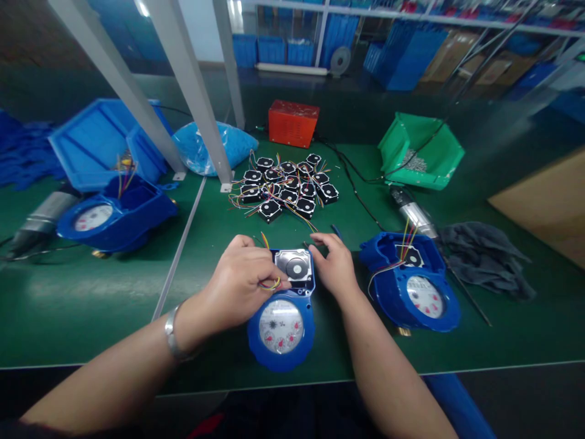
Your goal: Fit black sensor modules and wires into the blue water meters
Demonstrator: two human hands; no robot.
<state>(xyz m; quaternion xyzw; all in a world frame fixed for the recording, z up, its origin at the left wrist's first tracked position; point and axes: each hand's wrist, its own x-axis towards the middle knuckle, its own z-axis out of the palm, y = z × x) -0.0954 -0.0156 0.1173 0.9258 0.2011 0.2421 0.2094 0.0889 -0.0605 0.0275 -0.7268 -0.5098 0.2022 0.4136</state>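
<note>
A blue water meter (307, 329) lies in front of me, its round dial with red pointers facing up. In its upper compartment sits a black module with a silver plate (295, 267). My left hand (244, 274) is closed in a pinch on thin coloured wires (270, 284) at the module's left side. Around the meter's upper right edge curls my right hand (334, 262), its thumb against the housing; its far fingers are partly hidden. Farther right stands a second blue water meter (388, 292) with wires rising from its module.
Several wired black modules (289, 189) lie heaped beyond my hands. Behind are an orange box (292, 125), a green bin (425, 152) of small metal parts and a blue bag (237, 143). Power screwdrivers (418, 216), a dark cloth (487, 259) and another meter (119, 213) flank the work area.
</note>
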